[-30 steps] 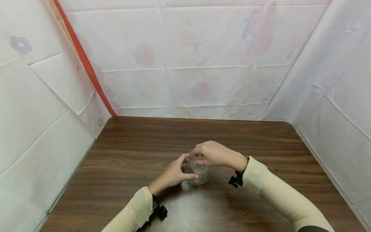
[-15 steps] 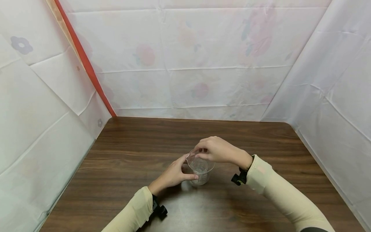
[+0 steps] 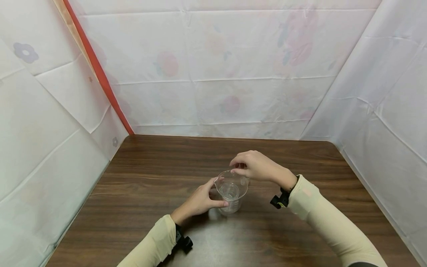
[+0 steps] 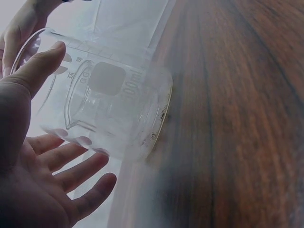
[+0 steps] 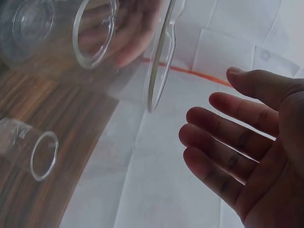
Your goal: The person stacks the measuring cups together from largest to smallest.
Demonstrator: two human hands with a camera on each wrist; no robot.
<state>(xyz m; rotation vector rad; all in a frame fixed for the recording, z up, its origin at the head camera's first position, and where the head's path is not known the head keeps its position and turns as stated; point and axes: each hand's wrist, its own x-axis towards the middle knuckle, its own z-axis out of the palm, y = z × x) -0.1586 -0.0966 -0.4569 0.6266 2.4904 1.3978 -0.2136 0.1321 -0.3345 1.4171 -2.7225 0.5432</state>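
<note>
My left hand (image 3: 200,199) is clamped on the large beaker (image 3: 235,204), which stands on the surface (image 3: 160,163) mouth upward, long axis vertical. The right wrist view resolves a smaller beaker (image 5: 69,29) inside, faint from the head; only the left wrist view shows legible printing (image 4: 130,85). My right hand (image 3: 259,166), thumb and fingers apart, hangs near the rim.
</note>
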